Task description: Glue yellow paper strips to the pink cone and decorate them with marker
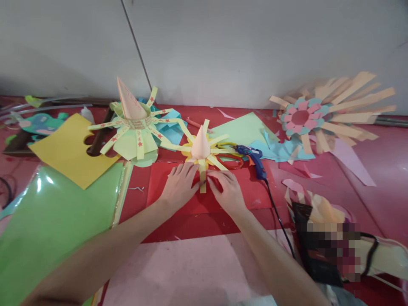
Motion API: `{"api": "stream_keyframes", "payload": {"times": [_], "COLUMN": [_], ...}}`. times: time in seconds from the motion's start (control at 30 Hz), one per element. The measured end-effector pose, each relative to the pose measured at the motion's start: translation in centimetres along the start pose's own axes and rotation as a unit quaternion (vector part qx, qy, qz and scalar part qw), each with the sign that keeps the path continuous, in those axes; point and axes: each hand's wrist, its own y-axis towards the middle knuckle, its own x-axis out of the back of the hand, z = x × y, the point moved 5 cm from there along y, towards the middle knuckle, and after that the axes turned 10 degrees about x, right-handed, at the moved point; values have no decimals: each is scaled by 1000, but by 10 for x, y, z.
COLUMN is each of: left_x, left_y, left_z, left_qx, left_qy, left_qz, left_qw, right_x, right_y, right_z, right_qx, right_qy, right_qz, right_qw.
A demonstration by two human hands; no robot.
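Note:
A small paper craft (pixel 201 149) with a peach cone and yellow strips spread like rays stands on a red paper sheet (pixel 251 191). My left hand (pixel 180 185) lies flat on the red sheet, fingers stretched toward the craft's base. My right hand (pixel 225 188) lies beside it, fingers extended, fingertips at the yellow strip (pixel 203 177) that points toward me. Neither hand grips anything that I can see.
A larger cone craft with star-marked strips (pixel 134 125) stands behind on the left. A blue glue gun (pixel 255 159) lies to the right, its black cord (pixel 277 216) trailing toward me. Yellow (pixel 68 148), green (pixel 51 221) and pink (pixel 178 267) sheets, a fan-shaped craft (pixel 321 114) and a dark bag (pixel 325 250) surround them.

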Motion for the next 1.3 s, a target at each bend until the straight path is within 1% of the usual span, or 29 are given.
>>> {"api": "stream_keyframes", "payload": {"times": [0.13, 0.27, 0.43, 0.63, 0.9, 1.03, 1.13, 1.23, 1.3], "left_x": [1, 1, -1, -3, -3, -1, -1, -2, -2], "left_y": [2, 4, 0, -4, -4, -4, -3, -3, -4], "left_z": [0, 0, -1, -5, -6, -7, -8, -8, -8], "left_qx": [5, 7, -7, -18, -21, -21, -24, -25, -26], "left_qy": [4, 8, 26, 46, 53, 54, 55, 57, 59], "left_qz": [13, 18, 2, 0, 0, 4, 6, -2, -14], "left_qw": [1000, 1000, 1000, 999, 998, 998, 998, 998, 998], "right_x": [-2, -1, -2, -6, -6, -6, -6, -7, -7], "right_y": [-1, -1, 0, -2, 0, 0, -1, -2, -2], "right_z": [-4, -3, 0, -4, -3, -3, -4, -4, -5], "right_qx": [-8, 1, 14, 2, 3, 10, 6, 1, -1], "right_qy": [4, -5, -23, -27, -32, -24, -19, -24, -25], "right_qz": [-2, -8, 12, 30, 33, 20, 28, 38, 35], "right_qw": [1000, 1000, 1000, 999, 999, 999, 999, 999, 999]}}
